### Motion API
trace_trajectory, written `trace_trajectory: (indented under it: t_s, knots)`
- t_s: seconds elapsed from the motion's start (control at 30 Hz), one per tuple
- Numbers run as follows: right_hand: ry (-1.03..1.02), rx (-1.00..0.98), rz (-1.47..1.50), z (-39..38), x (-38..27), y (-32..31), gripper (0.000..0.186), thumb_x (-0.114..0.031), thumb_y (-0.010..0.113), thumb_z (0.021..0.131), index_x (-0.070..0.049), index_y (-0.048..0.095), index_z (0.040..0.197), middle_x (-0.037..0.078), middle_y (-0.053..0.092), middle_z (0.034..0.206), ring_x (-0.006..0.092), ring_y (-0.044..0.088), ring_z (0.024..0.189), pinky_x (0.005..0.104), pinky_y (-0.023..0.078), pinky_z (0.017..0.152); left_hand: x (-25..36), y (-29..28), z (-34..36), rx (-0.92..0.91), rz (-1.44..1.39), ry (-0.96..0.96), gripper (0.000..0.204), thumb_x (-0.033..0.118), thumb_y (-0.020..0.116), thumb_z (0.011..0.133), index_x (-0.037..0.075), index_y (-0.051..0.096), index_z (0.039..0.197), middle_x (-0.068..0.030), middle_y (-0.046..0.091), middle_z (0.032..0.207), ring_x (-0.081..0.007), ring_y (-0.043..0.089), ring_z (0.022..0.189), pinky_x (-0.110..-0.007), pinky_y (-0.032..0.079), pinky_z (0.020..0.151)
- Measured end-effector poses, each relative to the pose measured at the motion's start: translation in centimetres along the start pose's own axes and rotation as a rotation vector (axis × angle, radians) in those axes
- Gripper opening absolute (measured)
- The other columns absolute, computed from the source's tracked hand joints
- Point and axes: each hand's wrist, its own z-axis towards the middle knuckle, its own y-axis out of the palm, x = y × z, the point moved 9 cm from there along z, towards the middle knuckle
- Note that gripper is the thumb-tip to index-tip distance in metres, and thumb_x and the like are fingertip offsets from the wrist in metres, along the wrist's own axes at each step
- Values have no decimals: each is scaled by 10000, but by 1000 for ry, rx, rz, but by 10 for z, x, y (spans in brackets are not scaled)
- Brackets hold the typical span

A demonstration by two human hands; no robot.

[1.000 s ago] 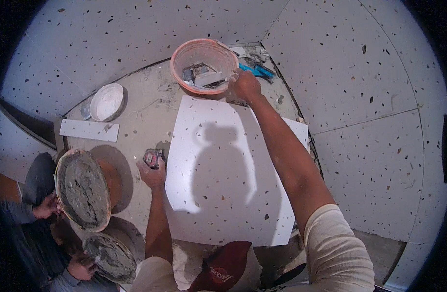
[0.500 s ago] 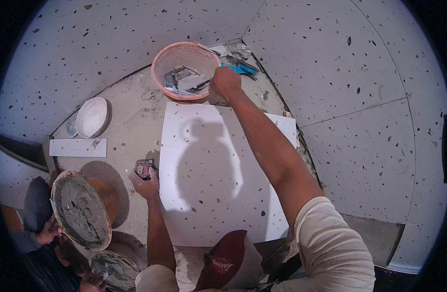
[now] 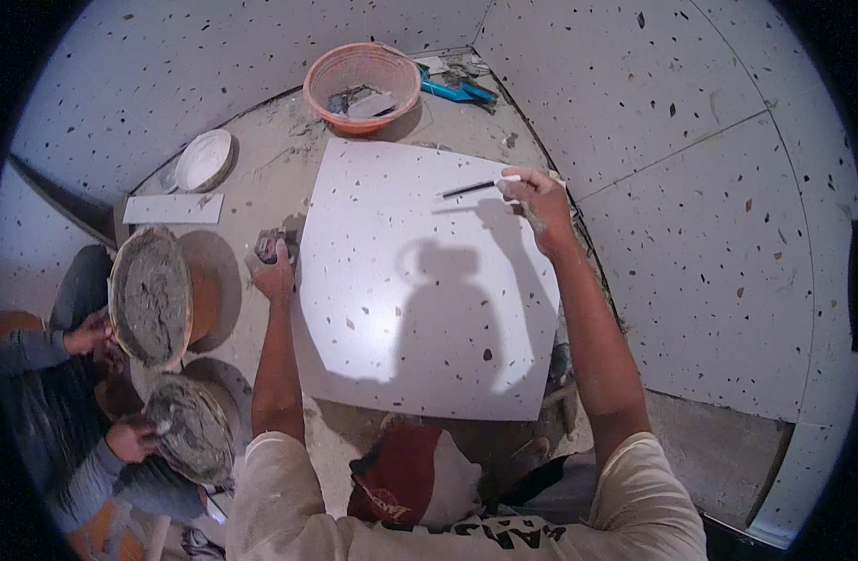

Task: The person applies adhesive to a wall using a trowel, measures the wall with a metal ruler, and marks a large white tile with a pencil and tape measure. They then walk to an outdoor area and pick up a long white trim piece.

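A large white speckled tile (image 3: 401, 318) lies flat in front of me. Over its far right part, my right hand (image 3: 539, 208) pinches a slim black pen (image 3: 469, 190), whose tip points left above the tile and casts a shadow on it. Just off the tile's left edge, my left hand (image 3: 274, 273) is closed around a compact red and black tape measure (image 3: 268, 245). No pulled-out tape shows.
An orange bucket (image 3: 321, 112) with scraps stands beyond the tile, beside a blue-handled tool (image 3: 457, 92). To the left are a white bowl (image 3: 225, 161), a narrow tile strip (image 3: 172, 209) and two mortar buckets (image 3: 191, 290), (image 3: 228, 411), with a co-worker's hands (image 3: 91, 333) alongside.
My right hand has drawn back from the orange bucket's rim to above the tile, and the black pen now shows in it. My left hand keeps the tape measure. The view has shifted.
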Motion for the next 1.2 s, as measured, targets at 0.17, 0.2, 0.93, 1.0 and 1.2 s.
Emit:
trace_trajectory:
  t_s: [0.17, 0.2, 0.93, 1.0, 1.2]
  knots:
    - [99, -21, 275, -52, 48, -12, 189, -160, 671, 869, -58, 695, 1027, 12, 629, 867, 94, 573, 742, 232, 482, 655, 47, -13, -70, -315, -305, 81, 478, 315, 731, 818, -30, 589, 1116, -190, 652, 976, -313, 635, 901, -410, 498, 813]
    - [92, -41, 293, -56, 58, -12, 197, -174, 668, 875, -60, 692, 1033, 11, 623, 862, 97, 570, 730, 231, 478, 646, 67, -17, -93, -403, -353, 120, 439, 296, 728, 824, -18, 603, 1104, -175, 662, 962, -285, 640, 888, -392, 502, 807]
    - [121, -193, 400, -126, 98, 8, 164, -143, 595, 906, -29, 639, 1016, 15, 593, 811, 90, 560, 701, 228, 478, 635, 248, -53, -242, -941, -379, 276, 234, 206, 672, 873, 5, 695, 990, -126, 681, 869, -207, 614, 737, -327, 491, 697]
    - [103, -226, 409, -127, 97, 7, 159, -135, 609, 896, -26, 645, 1006, 15, 594, 800, 92, 561, 691, 227, 476, 632, 249, -53, -245, -1005, -388, 237, 231, 194, 679, 868, -2, 691, 989, -139, 691, 885, -224, 627, 746, -333, 497, 713]
    - [-175, -527, 139, -136, 82, 8, 159, -115, 656, 838, 3, 680, 941, 63, 663, 807, 111, 595, 721, 271, 494, 673, 244, -58, -225, -1046, -494, 49, 172, 191, 715, 842, 21, 694, 864, -56, 628, 676, -89, 519, 516, -272, 418, 484]
